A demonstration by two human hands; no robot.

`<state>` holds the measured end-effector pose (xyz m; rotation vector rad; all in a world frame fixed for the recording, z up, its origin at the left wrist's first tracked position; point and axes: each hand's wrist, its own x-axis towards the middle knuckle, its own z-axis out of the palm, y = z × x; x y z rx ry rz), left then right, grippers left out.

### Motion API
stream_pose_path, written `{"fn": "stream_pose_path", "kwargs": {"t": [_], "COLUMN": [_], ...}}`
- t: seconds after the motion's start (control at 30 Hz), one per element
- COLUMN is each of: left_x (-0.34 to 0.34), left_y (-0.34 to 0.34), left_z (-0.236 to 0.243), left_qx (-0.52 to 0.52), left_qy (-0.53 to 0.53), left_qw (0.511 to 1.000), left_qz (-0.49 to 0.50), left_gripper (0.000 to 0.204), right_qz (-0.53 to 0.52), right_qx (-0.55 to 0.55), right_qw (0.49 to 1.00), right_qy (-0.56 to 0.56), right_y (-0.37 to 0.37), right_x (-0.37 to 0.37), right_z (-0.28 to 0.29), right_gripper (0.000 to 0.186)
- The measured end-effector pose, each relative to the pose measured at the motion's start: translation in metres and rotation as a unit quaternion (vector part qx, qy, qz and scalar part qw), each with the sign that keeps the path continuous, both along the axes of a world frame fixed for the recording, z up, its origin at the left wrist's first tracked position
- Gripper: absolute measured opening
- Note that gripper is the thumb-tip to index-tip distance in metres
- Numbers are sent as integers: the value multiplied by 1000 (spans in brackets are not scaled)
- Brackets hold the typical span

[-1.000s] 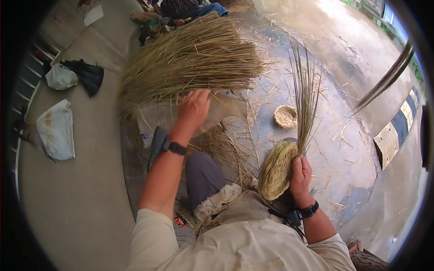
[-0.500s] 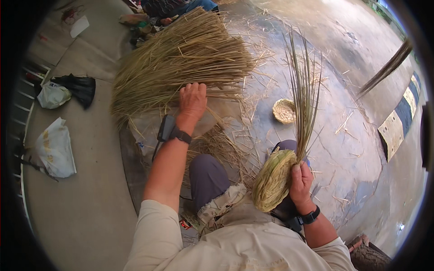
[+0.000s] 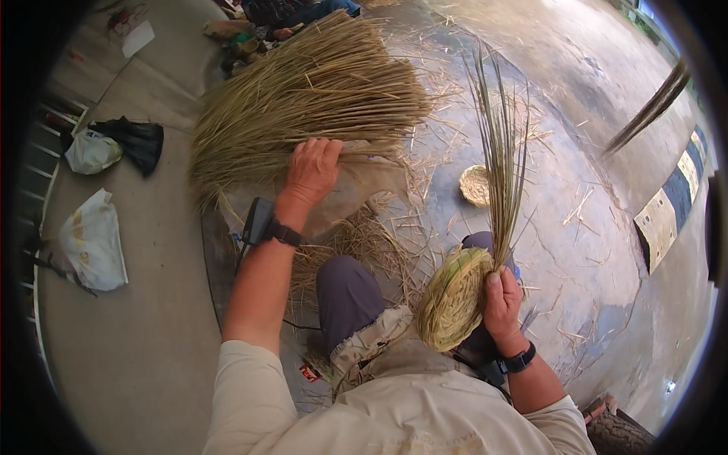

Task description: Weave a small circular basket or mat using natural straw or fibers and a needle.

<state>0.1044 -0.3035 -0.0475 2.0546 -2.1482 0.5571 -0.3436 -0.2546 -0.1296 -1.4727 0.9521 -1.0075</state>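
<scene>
My right hand (image 3: 502,299) is closed at the rim of a round, shallow woven straw basket (image 3: 453,303). The basket is tilted on its side above my lap. Long straw stalks (image 3: 500,163) rise upright from the same grip. Along the near edge of a big heap of dry straw (image 3: 303,106) rests my left hand (image 3: 313,171), its fingers bent and drawn together. What they grip is hidden under the palm. A thin brownish sheet (image 3: 364,186) lies beside that hand, under the heap's near edge.
A small woven bowl (image 3: 475,186) stands on the floor beyond my right knee. Loose straw (image 3: 371,243) is scattered between my knees and the heap. White bags (image 3: 95,239) lie at left. Another person (image 3: 296,14) sits behind the heap. A striped board (image 3: 671,201) lies at right.
My left hand has drawn back slightly toward me and to the left along the heap's edge. More of the brownish sheet shows. The basket has tilted and shifted a little left.
</scene>
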Motion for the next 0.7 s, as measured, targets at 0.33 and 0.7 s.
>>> {"fn": "stream_pose_path", "kwargs": {"t": [0.33,0.7], "left_x": [-4,-6], "left_y": [22,37], "left_z": [35,56], "left_qx": [116,53], "left_qy": [5,27], "left_qw": [993,998], "left_qz": [-8,-27], "left_gripper": [45,33], "right_qz": [11,16], "right_qx": [12,21], "right_qw": [1000,1000], "right_qy": [-16,-8], "right_y": [1,2], "right_x": [4,5], "right_z": [1,1], "right_gripper": [32,33]}}
